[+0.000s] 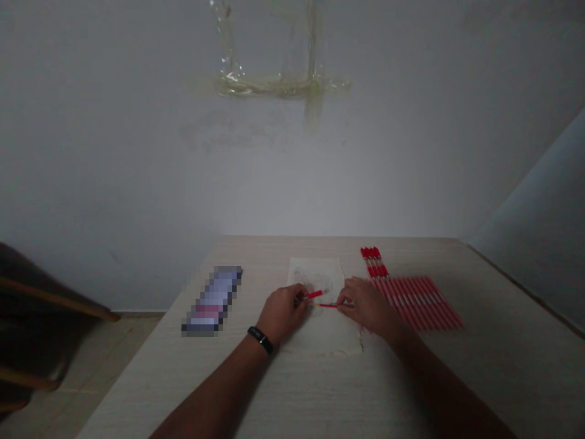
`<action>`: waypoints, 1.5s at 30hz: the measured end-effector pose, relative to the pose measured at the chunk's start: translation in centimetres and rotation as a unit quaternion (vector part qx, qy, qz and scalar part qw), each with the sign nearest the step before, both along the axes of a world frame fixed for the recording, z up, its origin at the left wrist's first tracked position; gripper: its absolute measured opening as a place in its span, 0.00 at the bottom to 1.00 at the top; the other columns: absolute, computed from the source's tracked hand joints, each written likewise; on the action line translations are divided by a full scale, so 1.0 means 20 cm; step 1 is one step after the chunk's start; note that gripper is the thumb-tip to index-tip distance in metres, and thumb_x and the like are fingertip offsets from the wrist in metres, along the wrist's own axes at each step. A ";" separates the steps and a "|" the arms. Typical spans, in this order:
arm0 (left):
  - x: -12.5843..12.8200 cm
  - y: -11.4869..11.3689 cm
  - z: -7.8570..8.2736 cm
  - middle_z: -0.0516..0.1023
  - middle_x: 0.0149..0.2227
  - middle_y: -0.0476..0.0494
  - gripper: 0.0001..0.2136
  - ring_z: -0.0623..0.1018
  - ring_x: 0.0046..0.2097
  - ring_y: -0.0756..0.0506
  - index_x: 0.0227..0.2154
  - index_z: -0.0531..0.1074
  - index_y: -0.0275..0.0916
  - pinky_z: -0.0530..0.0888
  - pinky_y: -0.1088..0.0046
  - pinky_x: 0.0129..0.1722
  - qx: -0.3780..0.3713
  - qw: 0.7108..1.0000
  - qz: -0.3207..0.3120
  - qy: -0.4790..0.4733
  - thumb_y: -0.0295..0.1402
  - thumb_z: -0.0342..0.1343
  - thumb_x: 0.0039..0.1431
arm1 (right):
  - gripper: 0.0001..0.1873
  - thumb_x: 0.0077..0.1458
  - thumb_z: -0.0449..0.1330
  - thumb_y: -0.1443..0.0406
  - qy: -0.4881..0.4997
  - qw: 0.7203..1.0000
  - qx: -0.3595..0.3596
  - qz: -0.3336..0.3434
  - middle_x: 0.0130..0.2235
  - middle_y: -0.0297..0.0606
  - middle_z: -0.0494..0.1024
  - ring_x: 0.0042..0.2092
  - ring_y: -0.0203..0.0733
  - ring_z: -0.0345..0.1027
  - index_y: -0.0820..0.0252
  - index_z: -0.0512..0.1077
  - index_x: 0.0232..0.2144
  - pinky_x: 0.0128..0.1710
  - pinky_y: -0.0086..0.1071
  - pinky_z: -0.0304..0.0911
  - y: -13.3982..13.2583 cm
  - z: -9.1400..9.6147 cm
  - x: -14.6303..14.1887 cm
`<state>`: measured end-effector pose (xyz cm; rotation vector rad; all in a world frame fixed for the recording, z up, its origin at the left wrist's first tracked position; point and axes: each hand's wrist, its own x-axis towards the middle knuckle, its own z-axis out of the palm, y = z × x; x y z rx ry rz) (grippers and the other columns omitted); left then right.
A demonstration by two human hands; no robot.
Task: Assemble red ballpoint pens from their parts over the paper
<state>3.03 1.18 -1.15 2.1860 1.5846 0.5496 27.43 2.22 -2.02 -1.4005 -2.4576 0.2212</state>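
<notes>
My left hand [282, 312] is closed in a pinch on a small red pen cap [313, 295]. My right hand [366, 305] is closed on a thin red pen [328, 305] whose tip points left toward the cap. Both hands rest over a white sheet of paper [320, 274] with faint scribbles, lying on the pale wooden table [292, 390]. A black band sits on my left wrist. Just right of my right hand lies a row of several red pens [411, 292], side by side.
A blurred rectangular object [212, 300] lies on the table left of the paper. A dark wooden chair [31, 317] stands at the far left off the table. A grey wall rises behind the table's far edge, with a stained patch high up.
</notes>
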 end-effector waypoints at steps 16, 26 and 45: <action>-0.01 0.00 -0.01 0.79 0.32 0.44 0.08 0.75 0.31 0.47 0.36 0.76 0.39 0.63 0.74 0.30 0.010 1.000 0.006 -0.017 0.35 0.55 0.59 | 0.07 0.59 0.58 0.73 0.101 0.991 -0.045 0.077 0.36 0.37 0.73 0.39 0.41 0.66 0.58 0.72 0.35 0.40 0.33 0.60 -0.01 0.05 0.06; -0.03 0.02 -0.03 0.78 0.32 0.44 0.08 0.74 0.32 0.48 0.37 0.76 0.38 0.63 0.74 0.31 0.025 0.998 0.015 -0.050 0.33 0.54 0.59 | 0.08 0.63 0.55 0.70 0.107 0.991 0.066 0.043 0.38 0.40 0.74 0.43 0.46 0.64 0.59 0.75 0.37 0.46 0.40 0.57 0.11 0.02 0.13; -0.03 0.02 -0.03 0.78 0.31 0.45 0.06 0.74 0.31 0.48 0.36 0.76 0.38 0.64 0.73 0.30 0.030 0.997 0.019 -0.066 0.32 0.54 0.59 | 0.09 0.63 0.55 0.68 0.098 0.991 0.091 0.024 0.38 0.40 0.74 0.44 0.47 0.63 0.58 0.76 0.38 0.49 0.43 0.56 0.11 0.01 0.15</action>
